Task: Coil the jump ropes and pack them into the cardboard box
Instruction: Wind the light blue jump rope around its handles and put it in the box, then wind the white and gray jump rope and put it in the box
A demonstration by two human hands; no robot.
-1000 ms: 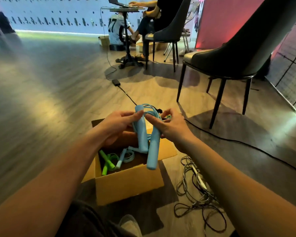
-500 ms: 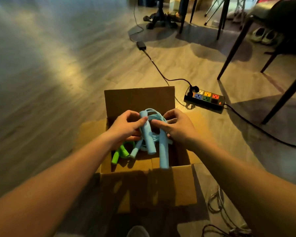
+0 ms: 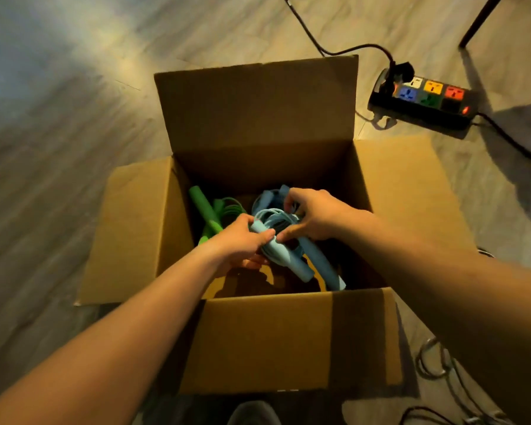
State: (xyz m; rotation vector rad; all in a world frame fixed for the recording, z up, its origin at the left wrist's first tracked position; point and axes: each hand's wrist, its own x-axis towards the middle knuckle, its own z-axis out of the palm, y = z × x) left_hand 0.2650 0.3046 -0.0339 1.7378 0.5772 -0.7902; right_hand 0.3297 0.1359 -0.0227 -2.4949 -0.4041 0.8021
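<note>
1. An open cardboard box (image 3: 288, 338) sits on a wooden floor (image 3: 59, 148), all four flaps folded outward, seen from above.
2. Both of the person's forearms reach down into the box opening.
3. Between the hands is a pale blue jump rope (image 3: 298, 265), held low inside the box, right of centre.
4. Its two handles lie side by side. Their long axis runs diagonally, with the free ends pointing toward the near right corner of the box.
5. The cord is gathered in a small coil (image 3: 273, 217) at the handles' far ends.
6. The left hand (image 3: 242, 240) has a closed grip: fingers and thumb are curled round the handles' upper ends.
7. The right hand (image 3: 316, 216) also has a tight grip, pinching the coil between thumb and fingers.
8. A green jump rope (image 3: 209, 216) lies in the box's left side, one handle slanting from far left to near right.
9. Another pale blue piece (image 3: 265, 199) shows behind the coil, partly hidden.
10. A black power strip (image 3: 423, 102) with coloured sockets lies on the floor beyond the box's right flap.
</note>
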